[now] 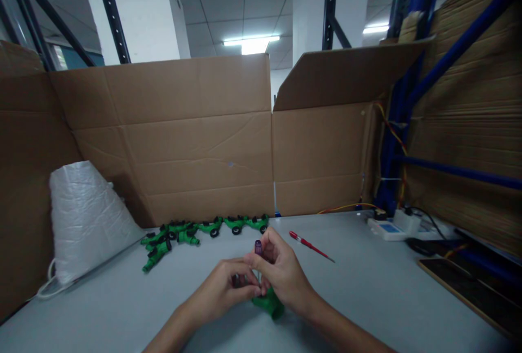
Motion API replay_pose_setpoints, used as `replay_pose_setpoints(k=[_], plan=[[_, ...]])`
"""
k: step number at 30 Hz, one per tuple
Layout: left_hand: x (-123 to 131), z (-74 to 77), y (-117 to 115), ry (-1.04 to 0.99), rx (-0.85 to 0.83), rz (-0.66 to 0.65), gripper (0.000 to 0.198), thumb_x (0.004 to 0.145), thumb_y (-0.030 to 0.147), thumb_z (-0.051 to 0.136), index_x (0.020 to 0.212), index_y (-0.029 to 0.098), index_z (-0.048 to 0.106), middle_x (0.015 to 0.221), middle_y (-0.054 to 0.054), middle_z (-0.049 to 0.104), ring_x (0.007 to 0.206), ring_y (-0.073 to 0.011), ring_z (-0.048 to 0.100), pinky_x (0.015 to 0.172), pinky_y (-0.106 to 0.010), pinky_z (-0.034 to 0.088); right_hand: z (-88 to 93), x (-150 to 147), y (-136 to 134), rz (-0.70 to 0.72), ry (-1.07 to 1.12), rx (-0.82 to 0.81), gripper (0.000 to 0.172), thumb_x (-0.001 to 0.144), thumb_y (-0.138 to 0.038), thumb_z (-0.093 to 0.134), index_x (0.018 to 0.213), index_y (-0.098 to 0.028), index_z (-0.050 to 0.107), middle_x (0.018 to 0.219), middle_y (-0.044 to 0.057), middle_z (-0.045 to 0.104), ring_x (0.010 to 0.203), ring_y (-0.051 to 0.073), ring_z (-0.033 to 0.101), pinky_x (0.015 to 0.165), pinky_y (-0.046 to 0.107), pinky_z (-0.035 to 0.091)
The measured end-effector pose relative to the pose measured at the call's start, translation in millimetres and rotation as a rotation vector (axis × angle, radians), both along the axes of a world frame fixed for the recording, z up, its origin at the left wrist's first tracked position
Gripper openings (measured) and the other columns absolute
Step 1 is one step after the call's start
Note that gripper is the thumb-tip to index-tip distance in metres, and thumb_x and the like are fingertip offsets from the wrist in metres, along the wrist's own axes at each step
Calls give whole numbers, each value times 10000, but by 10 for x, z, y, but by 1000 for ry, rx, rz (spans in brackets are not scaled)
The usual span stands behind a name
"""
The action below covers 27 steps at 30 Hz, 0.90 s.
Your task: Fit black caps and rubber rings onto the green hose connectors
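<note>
My right hand [281,268] is closed around a small screwdriver with a dark purple handle [258,247], held upright with its thin shaft pointing down. Below the fingers lies a green plastic toy piece [269,305] on the table, and the shaft runs down toward it. My left hand [228,288] is pinched beside the shaft, at the upper edge of the green piece. What sits between its fingertips is hidden. The screwdriver's tip cannot be seen behind the fingers.
Several green toy vehicles with black wheels [210,227] stand in a row at the back left. A red screwdriver [312,247] lies right of my hands. A white sack [89,222] leans at left; a power strip [389,229] is at right. Cardboard walls [196,146] enclose the table.
</note>
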<state>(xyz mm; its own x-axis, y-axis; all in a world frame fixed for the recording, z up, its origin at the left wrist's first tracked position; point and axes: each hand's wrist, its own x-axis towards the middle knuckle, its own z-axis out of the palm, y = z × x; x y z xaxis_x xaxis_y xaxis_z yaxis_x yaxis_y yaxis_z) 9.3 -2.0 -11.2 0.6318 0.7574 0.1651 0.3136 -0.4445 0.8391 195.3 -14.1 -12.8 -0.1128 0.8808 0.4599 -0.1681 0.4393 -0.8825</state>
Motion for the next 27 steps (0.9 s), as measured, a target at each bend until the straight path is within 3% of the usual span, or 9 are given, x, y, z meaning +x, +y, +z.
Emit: replay_pose_setpoints(k=[7, 13, 16, 21, 27], plan=[[20, 51, -17, -30, -5, -46, 283, 929, 424, 758, 881, 150, 813, 822, -51, 734, 760, -157, 613, 742, -238, 464, 17, -10, -46, 97, 18, -19, 365, 956, -511, 727, 930, -234, 490, 745, -65, 602, 445, 64, 504, 421, 187, 384], [52, 95, -53, -72, -34, -70, 292, 932, 429, 751, 857, 150, 796, 897, -51, 722, 803, -158, 614, 761, -235, 454, 28, -2, -71, 182, -19, -5, 368, 1069, -579, 501, 1186, -236, 563, 835, -34, 623, 433, 55, 533, 416, 174, 403], [49, 94, -53, -80, -29, -77, 306, 938, 437, 742, 854, 147, 787, 896, -54, 718, 805, -158, 615, 759, -235, 455, 47, 0, -73, 196, -27, -1, 376, 1086, -569, 465, 1224, -236, 574, 863, -28, 614, 450, 49, 545, 432, 172, 412], [27, 79, -49, -69, -3, -60, 301, 928, 438, 756, 876, 143, 786, 885, -57, 726, 801, -157, 618, 743, -234, 457, 69, 9, -68, 184, -36, 0, 348, 1085, -556, 474, 1135, -225, 571, 899, -22, 624, 449, 49, 541, 430, 181, 411], [15, 30, -24, -21, -1, -53, 366, 926, 489, 738, 895, 128, 792, 859, -78, 747, 778, -164, 632, 727, -244, 476, 10, 21, -54, 81, -63, 26, 305, 1004, -502, 657, 964, -232, 521, 775, -63, 574, 477, 68, 511, 441, 192, 406]])
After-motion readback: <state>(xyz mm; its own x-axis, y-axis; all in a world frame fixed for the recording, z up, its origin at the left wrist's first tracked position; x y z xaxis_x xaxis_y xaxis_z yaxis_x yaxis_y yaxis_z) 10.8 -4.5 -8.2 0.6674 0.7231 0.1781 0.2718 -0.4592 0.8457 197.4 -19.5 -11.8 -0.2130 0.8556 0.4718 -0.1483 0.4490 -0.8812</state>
